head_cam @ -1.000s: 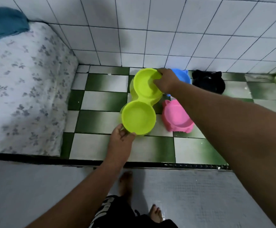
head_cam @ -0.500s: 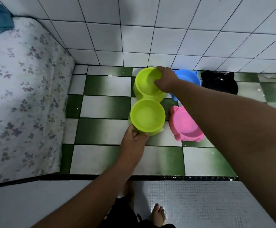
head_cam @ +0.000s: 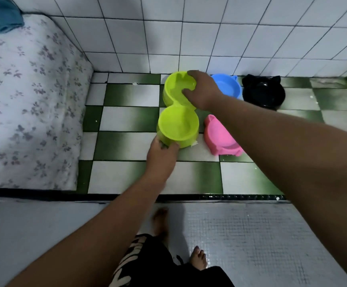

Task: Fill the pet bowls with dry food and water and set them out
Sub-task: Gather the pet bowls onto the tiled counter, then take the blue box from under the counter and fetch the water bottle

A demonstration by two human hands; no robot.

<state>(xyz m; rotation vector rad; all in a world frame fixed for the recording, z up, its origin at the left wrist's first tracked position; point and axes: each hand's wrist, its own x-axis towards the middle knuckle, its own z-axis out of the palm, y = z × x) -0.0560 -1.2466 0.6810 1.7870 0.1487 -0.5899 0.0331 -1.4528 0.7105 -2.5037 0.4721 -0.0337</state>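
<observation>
Left hand [head_cam: 160, 156], right hand [head_cam: 204, 90] gripping lime double bowl [head_cam: 177, 125]; pink bowl [head_cam: 218, 136] beside, seemingly apart.

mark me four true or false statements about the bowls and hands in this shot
1. The left hand and right hand both grip the lime green plastic double bowl. True.
2. The pink plastic bowl sits left of the green one. False: it sits to its right.
3. The black cat-eared bowl stands by the white tiled wall, beside the round blue plastic bowl. True.
4. The green bowl's near compartment is heaped with dry food. False: no food shows in it.
</observation>
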